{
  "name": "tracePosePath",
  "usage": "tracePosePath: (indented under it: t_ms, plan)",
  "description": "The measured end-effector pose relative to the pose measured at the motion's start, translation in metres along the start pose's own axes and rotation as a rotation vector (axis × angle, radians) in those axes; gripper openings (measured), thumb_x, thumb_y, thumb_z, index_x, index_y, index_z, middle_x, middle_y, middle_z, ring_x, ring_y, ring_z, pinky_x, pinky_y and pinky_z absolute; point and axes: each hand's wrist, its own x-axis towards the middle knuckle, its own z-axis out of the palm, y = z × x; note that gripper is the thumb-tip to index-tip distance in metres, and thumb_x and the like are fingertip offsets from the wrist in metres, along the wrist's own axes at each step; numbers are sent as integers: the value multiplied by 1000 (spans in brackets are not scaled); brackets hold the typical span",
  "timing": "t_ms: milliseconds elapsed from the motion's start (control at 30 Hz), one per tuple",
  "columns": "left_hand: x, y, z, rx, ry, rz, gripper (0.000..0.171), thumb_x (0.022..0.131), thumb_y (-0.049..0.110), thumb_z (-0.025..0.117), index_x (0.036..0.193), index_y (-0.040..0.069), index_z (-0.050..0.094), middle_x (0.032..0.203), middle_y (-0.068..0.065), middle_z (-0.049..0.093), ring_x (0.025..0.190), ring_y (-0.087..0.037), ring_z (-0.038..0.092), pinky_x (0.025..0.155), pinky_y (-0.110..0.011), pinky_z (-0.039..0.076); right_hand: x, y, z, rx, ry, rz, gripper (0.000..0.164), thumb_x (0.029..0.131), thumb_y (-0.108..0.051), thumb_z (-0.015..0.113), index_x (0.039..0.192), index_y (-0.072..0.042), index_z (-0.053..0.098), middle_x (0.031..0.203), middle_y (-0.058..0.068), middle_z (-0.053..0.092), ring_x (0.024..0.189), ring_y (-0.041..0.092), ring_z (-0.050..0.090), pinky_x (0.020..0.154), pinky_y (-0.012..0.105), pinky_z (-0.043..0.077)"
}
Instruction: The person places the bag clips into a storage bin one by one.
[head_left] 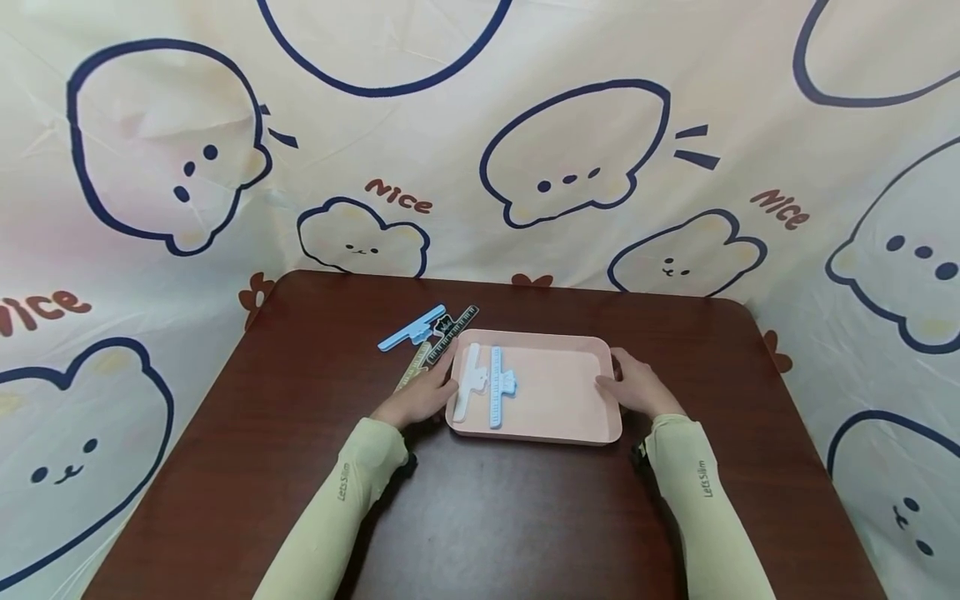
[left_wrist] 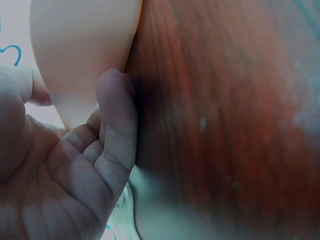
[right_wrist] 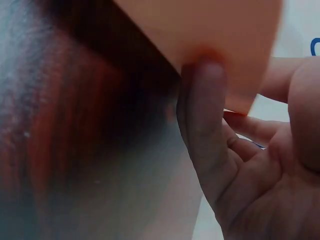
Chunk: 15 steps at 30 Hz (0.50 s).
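Observation:
A pale pink rectangular tray point(head_left: 562, 387) is held between both hands over the dark table. My left hand point(head_left: 420, 393) grips its left end, with the thumb at the rim. At the right end, my right hand point(head_left: 637, 383) holds the tray the same way. Inside, toward the left, lie a white ruler clip point(head_left: 470, 383) and a light blue ruler clip point(head_left: 497, 387), roughly side by side. The left wrist view shows the tray's outer wall point(left_wrist: 85, 45) in the hand; the right wrist view shows fingertips under the tray's corner point(right_wrist: 225, 30).
Behind the left hand, a blue clip point(head_left: 412, 327), a black ruler clip point(head_left: 453, 335) and a yellowish ruler clip point(head_left: 414, 367) lie close together on the brown table point(head_left: 525, 517). A patterned cloth point(head_left: 450, 150) hangs beyond the table's far edge and sides.

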Motion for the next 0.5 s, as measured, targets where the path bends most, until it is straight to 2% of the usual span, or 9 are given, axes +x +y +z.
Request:
tracePosePath:
  t_ms: [100, 200, 500]
  plan:
    - [0, 0, 0, -5, 1, 7, 76, 107, 30, 41, 166, 39, -6, 72, -11, 62, 58, -25, 58, 61, -35, 49, 0, 2, 3, 28, -22, 11, 73, 105, -32, 56, 162, 0, 23, 146, 29, 53, 120, 38, 60, 105, 59, 48]
    - [0, 0, 1, -2, -4, 10, 76, 107, 30, 41, 166, 38, -7, 71, -11, 62, 57, -25, 58, 61, -35, 49, -1, 4, 6, 48, -40, 22, 73, 106, -32, 53, 162, 1, 21, 156, 31, 42, 129, 40, 54, 113, 64, 40]
    - [0, -1, 0, -6, 1, 9, 75, 107, 30, 41, 166, 38, -6, 71, -11, 61, 56, -25, 57, 61, -35, 48, 5, 5, 9, 3, -28, -4, 64, 106, -27, 50, 158, 3, 27, 146, 29, 53, 116, 34, 60, 105, 56, 48]
